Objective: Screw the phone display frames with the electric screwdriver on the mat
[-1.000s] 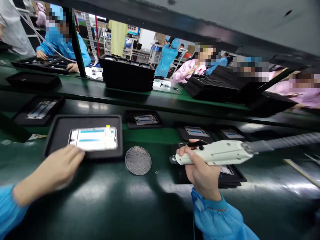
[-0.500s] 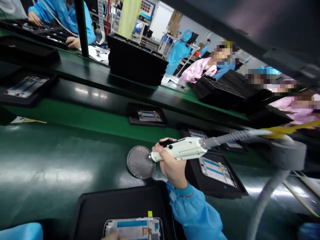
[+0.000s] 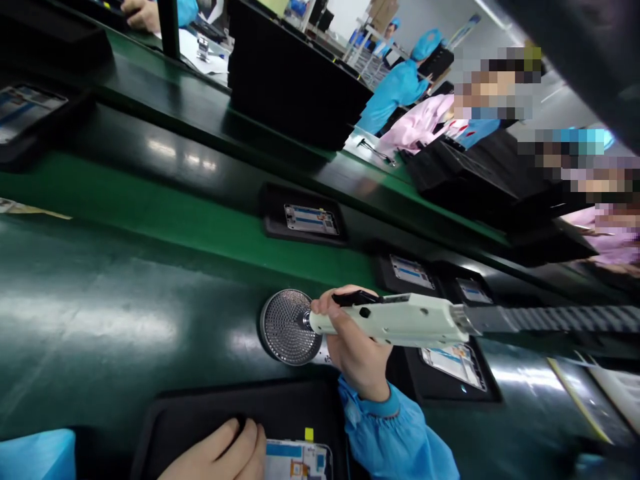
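My right hand [image 3: 357,343] is wrapped round a white electric screwdriver [image 3: 400,320] with a black lever. Its metal tip meets a round silver dish [image 3: 290,327] covered in small holes; any screw on the tip is too small to make out. Below, a black tray [image 3: 200,407] carries a phone frame [image 3: 300,460] with blue strips, an orange flex piece and a yellow tab. My left hand [image 3: 225,453] grips the left part of this frame, its fingers bent close together and hiding that end; the thumb is out of sight.
To the right, another black tray holds a phone frame [image 3: 455,367]. Beyond the green bench edge, more trays with frames, such as one black tray [image 3: 275,227], line the belt. Black stacked trays [image 3: 295,80] stand behind. Co-workers sit and stand across the line. The screwdriver's ribbed cable [image 3: 560,320] runs right.
My left hand has come up into view and now covers the left end of the phone frame. The screwdriver tip stays at the dish. The view has shifted and tilted slightly.
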`<state>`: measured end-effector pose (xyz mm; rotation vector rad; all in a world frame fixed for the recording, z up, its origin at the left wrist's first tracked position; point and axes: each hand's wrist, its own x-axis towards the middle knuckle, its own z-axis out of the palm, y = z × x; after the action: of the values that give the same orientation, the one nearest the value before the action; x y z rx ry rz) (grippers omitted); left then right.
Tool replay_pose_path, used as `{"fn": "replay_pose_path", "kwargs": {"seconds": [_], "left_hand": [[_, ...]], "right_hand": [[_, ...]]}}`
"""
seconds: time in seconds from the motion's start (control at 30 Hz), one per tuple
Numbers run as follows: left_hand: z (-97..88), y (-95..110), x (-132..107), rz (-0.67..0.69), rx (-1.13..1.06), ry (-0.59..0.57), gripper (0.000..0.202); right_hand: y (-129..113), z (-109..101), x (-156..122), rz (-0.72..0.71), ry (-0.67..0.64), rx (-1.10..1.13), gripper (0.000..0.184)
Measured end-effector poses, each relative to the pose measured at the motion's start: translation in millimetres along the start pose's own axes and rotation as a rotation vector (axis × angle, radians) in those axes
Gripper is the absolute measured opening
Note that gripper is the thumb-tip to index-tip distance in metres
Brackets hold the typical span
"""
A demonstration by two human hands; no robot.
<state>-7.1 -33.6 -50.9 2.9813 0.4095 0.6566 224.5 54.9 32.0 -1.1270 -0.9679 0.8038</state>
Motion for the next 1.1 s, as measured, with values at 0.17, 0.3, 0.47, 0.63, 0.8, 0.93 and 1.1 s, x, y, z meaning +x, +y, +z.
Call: {"fn": "replay_pose_path", "kwargs": {"seconds": [0.17, 0.3, 0.47, 0.63, 0.8, 0.93, 1.1], "left_hand": [[-17.4, -12.6, 12.9, -0.049, -0.023, -0.016, 0.026], [-29.5, -20.7, 19.9, -0.04, -0.002, -0.042, 0.03], [-40.5, -22.7, 26.6, -0.031, 0.032, 0.0, 0.045], [-48.1, -23.6, 29.6, -0.017, -0.001, -0.02, 0.05], [-50.7, -24.7, 32.0, -0.003, -0.005, -0.042, 0.05], [-51.5, -24.1, 33.0, -0.001, -0.007, -0.043, 0.049], [-51.1, -23.6, 33.5, -0.012, -0.024, -0.025, 0.046]], "right_hand": [[1.9, 2.3, -2.3, -0.001, 0.023, -0.057, 0.014], [-0.2, 4.8, -0.6, -0.012, 0.05, -0.028, 0.015], [-34.7, 2.8, -13.3, -0.062, 0.077, 0.002, 0.02], [-63.0, 4.3, -54.3, -0.029, -0.077, -0.057, 0.019], [-57.6, 8.1, -84.7, 0.045, -0.228, -0.085, 0.024], [-53.4, 8.6, -87.5, 0.049, -0.235, -0.096, 0.025], [-52.2, 8.1, -85.8, 0.062, -0.238, -0.097, 0.025]]}}
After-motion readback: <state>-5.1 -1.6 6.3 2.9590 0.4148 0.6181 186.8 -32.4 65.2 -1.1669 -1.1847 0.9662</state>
